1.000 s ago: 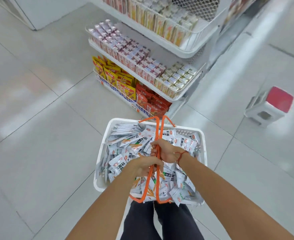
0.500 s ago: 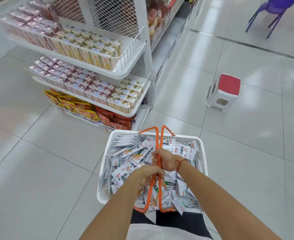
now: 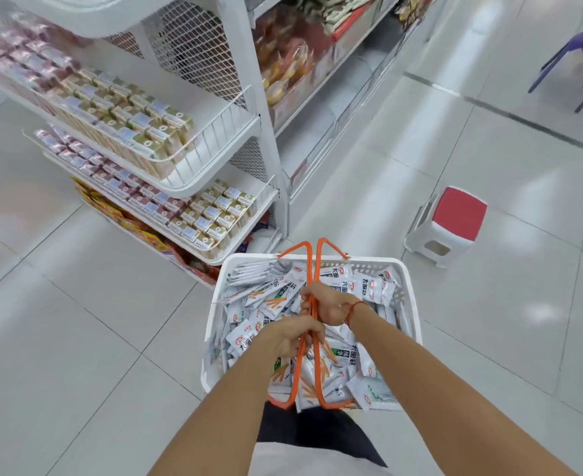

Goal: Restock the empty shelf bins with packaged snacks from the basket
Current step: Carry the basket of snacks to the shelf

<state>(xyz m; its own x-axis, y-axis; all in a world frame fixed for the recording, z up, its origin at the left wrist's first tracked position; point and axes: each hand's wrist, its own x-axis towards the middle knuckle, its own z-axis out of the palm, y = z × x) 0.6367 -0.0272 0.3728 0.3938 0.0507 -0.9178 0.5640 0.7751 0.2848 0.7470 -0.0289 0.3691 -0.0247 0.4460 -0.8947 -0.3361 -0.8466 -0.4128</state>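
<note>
A white plastic basket hangs in front of my legs, heaped with several white snack packets. Its two orange handles are drawn together over the middle. My left hand grips the handles on the near side. My right hand, with a red string on the wrist, grips them just beyond. A white shelf unit stands ahead to the left, its wire-fronted tiers full of small drink cartons.
A red-topped white stool stands on the tiled floor to the right of the basket. A purple chair is at the far right. Side shelves behind the unit hold bagged goods. Yellow and red packets fill the lowest tier.
The view has swung right and closer to the shelf end. The stool now lies nearer, and the aisle side of the shelves has come into sight. Both hands keep their grip on the handles.
</note>
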